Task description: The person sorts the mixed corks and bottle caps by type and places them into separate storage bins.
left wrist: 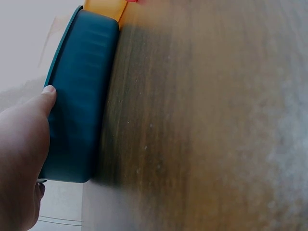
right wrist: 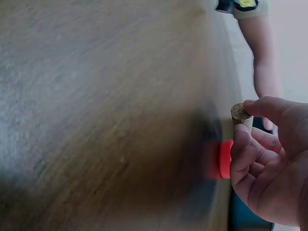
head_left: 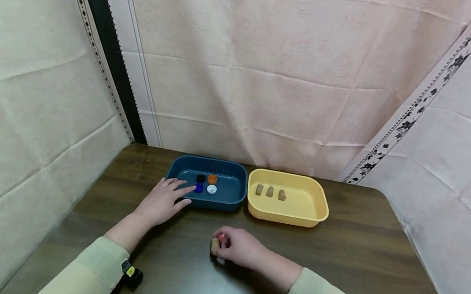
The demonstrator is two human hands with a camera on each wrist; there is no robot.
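Note:
My right hand (head_left: 240, 248) pinches a tan cork stopper (right wrist: 240, 113) between thumb and fingers, low over the table. Close by the fingers on the tabletop is a red bottle cap (right wrist: 224, 159), partly hidden by them. My left hand (head_left: 162, 202) lies over the left end of a dark blue tray (left wrist: 79, 106), fingers spread, with the thumb by its near rim. One fingertip is at or just above a blue cap (head_left: 199, 188); touching or apart I cannot tell. Black (head_left: 201, 178), orange (head_left: 212, 179) and white (head_left: 212, 189) caps also lie in that tray.
Right of the blue tray stands a yellow tray (head_left: 305, 215) with three corks (head_left: 270, 191) in a row. Both trays are near the back edge of the brown wooden table (head_left: 363, 235). Pale cloth (head_left: 242, 72) hangs behind and at the sides.

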